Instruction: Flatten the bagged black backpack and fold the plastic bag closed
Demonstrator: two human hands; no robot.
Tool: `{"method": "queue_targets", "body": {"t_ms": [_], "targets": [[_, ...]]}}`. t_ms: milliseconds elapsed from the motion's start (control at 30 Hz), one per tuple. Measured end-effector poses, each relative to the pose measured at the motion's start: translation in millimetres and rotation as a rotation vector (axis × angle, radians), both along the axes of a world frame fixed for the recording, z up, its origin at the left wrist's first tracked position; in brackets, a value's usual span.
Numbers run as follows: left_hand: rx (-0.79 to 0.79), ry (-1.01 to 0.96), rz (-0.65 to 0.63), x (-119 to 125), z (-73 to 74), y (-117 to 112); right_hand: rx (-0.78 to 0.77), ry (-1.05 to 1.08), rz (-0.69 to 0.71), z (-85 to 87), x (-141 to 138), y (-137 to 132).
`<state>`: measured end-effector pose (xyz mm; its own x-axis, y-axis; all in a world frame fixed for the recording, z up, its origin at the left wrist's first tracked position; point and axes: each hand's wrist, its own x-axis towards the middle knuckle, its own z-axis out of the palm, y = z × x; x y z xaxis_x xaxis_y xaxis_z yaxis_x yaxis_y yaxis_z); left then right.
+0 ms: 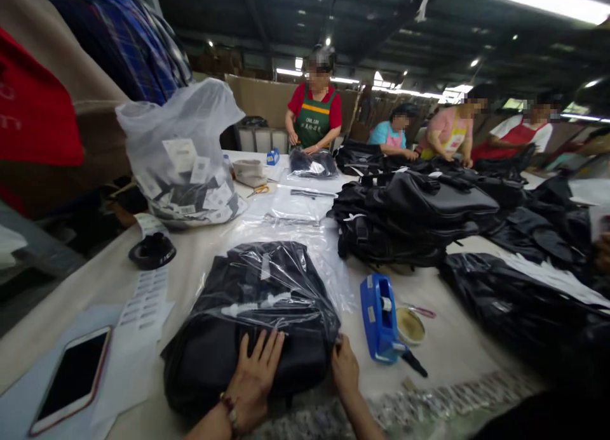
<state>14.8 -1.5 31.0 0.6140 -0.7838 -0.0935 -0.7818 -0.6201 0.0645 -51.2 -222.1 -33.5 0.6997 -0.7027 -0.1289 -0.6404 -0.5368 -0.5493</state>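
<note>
Bagged backpack (pixel 252 300) — under left hand (pixel 252 380)

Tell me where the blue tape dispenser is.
In the head view, the blue tape dispenser sits on the table just right of the right hand, beside a small round dish.

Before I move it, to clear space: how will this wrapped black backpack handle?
The black backpack looks soft and floppy, given its slumped shape under the left hand. Its clear plastic bag will probably feel slippery. Weight is unclear.
</note>
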Motion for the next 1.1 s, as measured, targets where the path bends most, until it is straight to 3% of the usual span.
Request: {"method": "queue_targets", "body": {"t_ms": [200, 333, 467, 667, 833, 1100], "targets": [[0.141, 0.084, 0.085, 17.6, 64.2, -13.4, 0.214, -0.175, -0.087, 14.1, 26.7, -1.1], [0.218, 0.328, 0.146, 39.2, 88.7, -20.8, 0.326, -0.264, -0.150, 10.1, 43.7, -6.4], [0.194, 0.416, 0.173, 57.5, 107.7, -26.5, 0.424, -0.258, -0.237, 2.8, 53.4, -13.5], [0.042, 0.508, 0.220, 83.9, 128.9, -29.0, 0.625, -0.253, -0.223, 1.6, 80.6, -4.7], [-0.090, 0.575, 0.227, 115.8, 133.6, -28.9, 0.764, -0.187, -0.225, 2.9, 106.9, 2.2], [-0.148, 0.724, 0.263, 142.0, 144.2, -40.5, 0.985, -0.117, -0.241, 8.0, 104.6, 22.8]]}}
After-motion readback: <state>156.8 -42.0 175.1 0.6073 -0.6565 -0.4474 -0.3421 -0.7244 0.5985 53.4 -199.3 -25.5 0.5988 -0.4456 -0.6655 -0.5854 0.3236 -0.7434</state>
